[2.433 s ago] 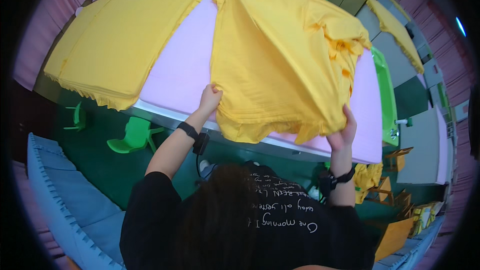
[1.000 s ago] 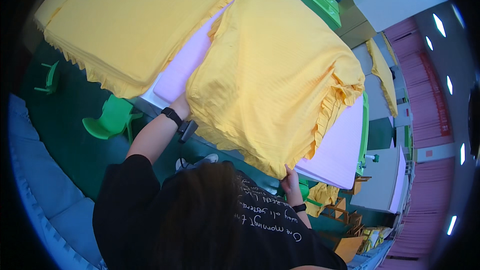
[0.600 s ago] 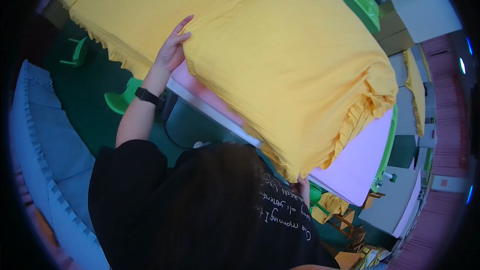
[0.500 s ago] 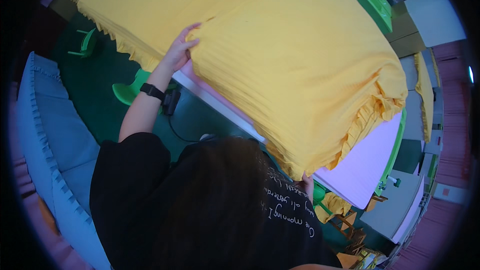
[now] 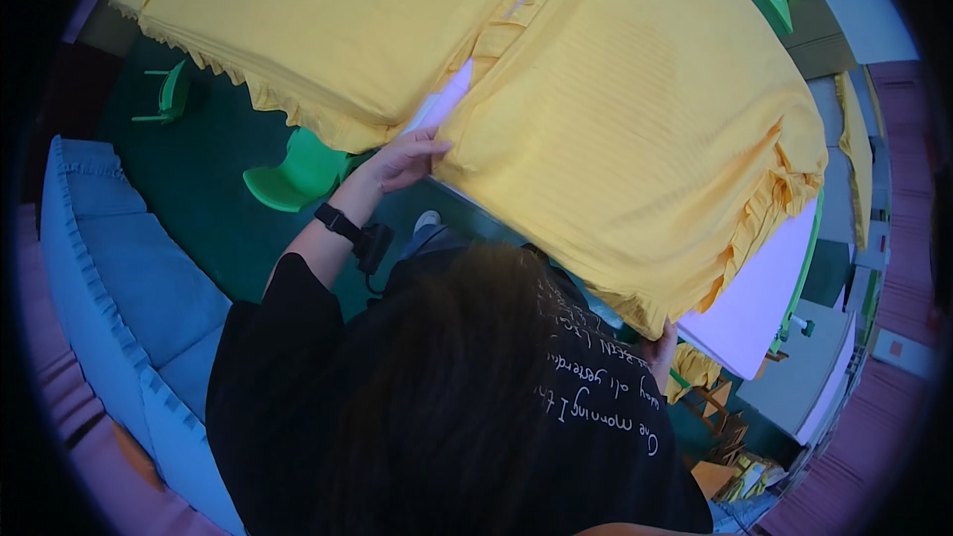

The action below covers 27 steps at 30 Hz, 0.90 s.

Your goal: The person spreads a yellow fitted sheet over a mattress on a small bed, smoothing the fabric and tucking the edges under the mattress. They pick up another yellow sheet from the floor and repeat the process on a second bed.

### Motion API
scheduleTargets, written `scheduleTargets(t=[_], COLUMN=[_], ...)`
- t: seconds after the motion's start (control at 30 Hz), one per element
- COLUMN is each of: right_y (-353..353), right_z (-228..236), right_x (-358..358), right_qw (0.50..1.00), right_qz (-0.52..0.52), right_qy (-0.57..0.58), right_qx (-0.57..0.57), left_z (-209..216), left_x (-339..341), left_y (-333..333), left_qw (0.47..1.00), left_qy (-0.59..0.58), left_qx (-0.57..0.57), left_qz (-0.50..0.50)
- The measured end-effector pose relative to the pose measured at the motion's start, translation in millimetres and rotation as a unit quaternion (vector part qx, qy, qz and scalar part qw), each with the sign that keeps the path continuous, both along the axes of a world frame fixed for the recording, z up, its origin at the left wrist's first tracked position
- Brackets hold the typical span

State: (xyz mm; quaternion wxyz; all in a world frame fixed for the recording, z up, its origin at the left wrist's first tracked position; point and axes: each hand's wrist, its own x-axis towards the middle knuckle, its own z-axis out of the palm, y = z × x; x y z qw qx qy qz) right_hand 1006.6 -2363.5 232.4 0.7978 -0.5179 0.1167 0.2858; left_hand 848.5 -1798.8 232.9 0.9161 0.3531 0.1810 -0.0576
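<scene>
A yellow cloth [image 5: 635, 119] with a ruffled edge lies over a pale lilac tabletop [image 5: 749, 313]. My left hand [image 5: 402, 161], with a black strap and small dark device on its wrist, is closed on the cloth's near left corner. At the near right corner my right hand [image 5: 659, 343] pinches the same cloth; most of that hand hides behind my black sleeve and the fabric. Along the right side the ruffle is bunched in folds. A second yellow cloth [image 5: 328, 30] covers the surface to the left, with a lilac strip showing between the two.
Behind my left arm a green chair [image 5: 298, 174] stands close to the table, and another green chair [image 5: 171, 94] is farther left. A blue covered couch [image 5: 149, 268] runs along the left. Wooden chairs [image 5: 717, 407] and a grey table [image 5: 804, 367] are at the right.
My left hand has moved right and nearer with the cloth's corner, baring the lilac strip between the cloths. My right hand and its corner have shifted slightly right and away.
</scene>
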Motion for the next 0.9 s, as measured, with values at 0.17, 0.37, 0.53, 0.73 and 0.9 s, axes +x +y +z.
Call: scheduleTargets(t=[0.17, 0.37, 0.53, 0.73, 0.9], right_y=[48.3, 65.9, 72.1, 79.1, 78.8], right_z=[43.8, 23.8, -15.4, -27.5, -24.0], right_x=[-26.9, -46.5, -58.9, -66.6, -69.4], right_qw=[0.995, 0.986, 0.98, 0.977, 0.978], right_qz=[-0.041, -0.029, -0.09, -0.138, -0.16], right_qy=[-0.046, -0.037, -0.026, -0.051, -0.028], right_qx=[-0.08, -0.157, -0.176, -0.156, -0.134], left_z=[37.2, -10.8, -27.3, -43.5, -13.8], left_x=[-10.7, -25.2, -20.6, -16.0, 13.6], left_y=[19.0, 21.4, 11.6, 14.4, 21.4], left_qw=[0.974, 0.961, 0.751, 0.766, 0.968], left_qy=[-0.157, -0.024, 0.093, 0.079, -0.033], left_qx=[-0.01, 0.132, 0.629, 0.608, 0.17], left_qz=[0.162, 0.243, 0.178, 0.192, 0.182])
